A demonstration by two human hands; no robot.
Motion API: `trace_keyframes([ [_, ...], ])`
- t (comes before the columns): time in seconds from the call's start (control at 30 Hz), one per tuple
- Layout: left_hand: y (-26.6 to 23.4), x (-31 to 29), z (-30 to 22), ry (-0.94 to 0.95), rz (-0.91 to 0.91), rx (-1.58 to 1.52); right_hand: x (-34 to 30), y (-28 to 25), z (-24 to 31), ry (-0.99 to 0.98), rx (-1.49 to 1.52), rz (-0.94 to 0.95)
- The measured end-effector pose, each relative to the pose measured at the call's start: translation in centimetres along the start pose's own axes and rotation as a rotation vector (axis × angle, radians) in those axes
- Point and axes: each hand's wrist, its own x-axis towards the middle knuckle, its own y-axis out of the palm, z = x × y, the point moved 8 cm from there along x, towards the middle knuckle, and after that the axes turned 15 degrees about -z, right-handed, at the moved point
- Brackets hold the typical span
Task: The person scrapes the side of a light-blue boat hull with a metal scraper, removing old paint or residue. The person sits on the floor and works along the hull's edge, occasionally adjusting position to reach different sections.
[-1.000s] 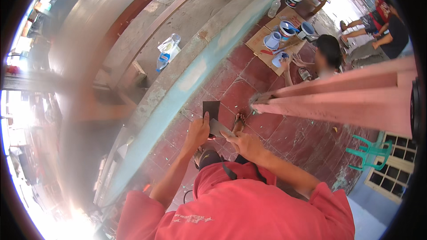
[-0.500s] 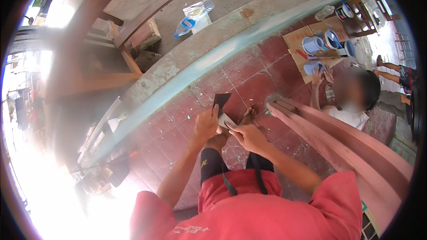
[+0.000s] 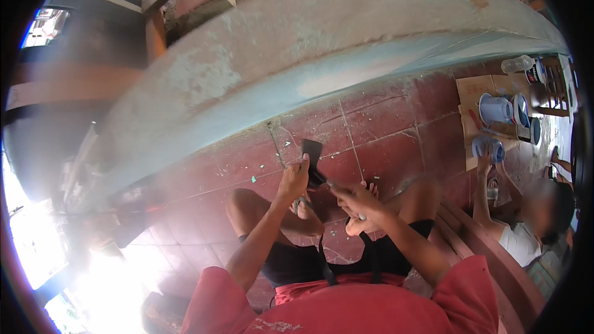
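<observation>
Plainly, the left hand [image 3: 296, 180] was closed on a dark sheet [image 3: 312, 148], its thumb pressed along the near edge and its fingers curled in behind. The sheet stood out above that hand, in front of the person's body and over the red tiled floor [image 3: 383, 154], and its lower part reached toward the right hand [image 3: 357, 200]. That right hand was curled too, with its fingers wrapped round a thin grey tool [image 3: 331, 184] whose tip pointed at the sheet's lower end. The grip hid most of the tool, so its shape was hard to make out, and I could not tell whether tip and sheet touched.

Both hands hung between the person's bent knees, near each other, above the feet. Pale green flecks [image 3: 253, 179] lay scattered on the tiles. Beyond them ran a low wall [image 3: 266, 111], light blue on its side and rough grey on top.

Well off to the right, a co-worker's hands [image 3: 484, 164] were at a small blue container [image 3: 487, 145] on flattened cardboard [image 3: 472, 89]. A larger pale blue bucket [image 3: 496, 109] stood just beside it, and a clear bottle [image 3: 518, 64] lay near the wall.
</observation>
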Motion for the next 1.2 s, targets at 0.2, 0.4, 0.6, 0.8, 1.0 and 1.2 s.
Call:
trace_keyframes([
  [0.2, 7.0, 4.8, 9.7, -0.211, -0.127, -0.161, 6.2, -1.3, 0.8, -0.539, -0.458, -0.112],
  [0.4, 7.2, 8.9, 10.8, -0.047, -0.306, -0.351, 10.6, -0.6, 0.2, -0.489, -0.522, 0.075],
  [0.6, 4.8, 7.7, 8.2, 0.025, -0.274, -0.189, 8.5, -0.2, 0.7, -0.655, -0.562, -0.158],
  [0.8, 5.6, 9.9, 8.4, 0.015, -0.251, -0.251, 9.7, -0.7, -1.4, -0.573, -0.5, -0.157],
  [1.0, 4.8, 9.0, 7.1, 0.057, -0.276, -0.155, 8.2, -0.6, 0.6, -0.803, -0.733, -0.277],
  [1.2, 4.3, 9.2, 6.1, 0.122, -0.234, -0.084, 10.9, 0.2, -1.0, -0.448, -0.263, -0.011],
])
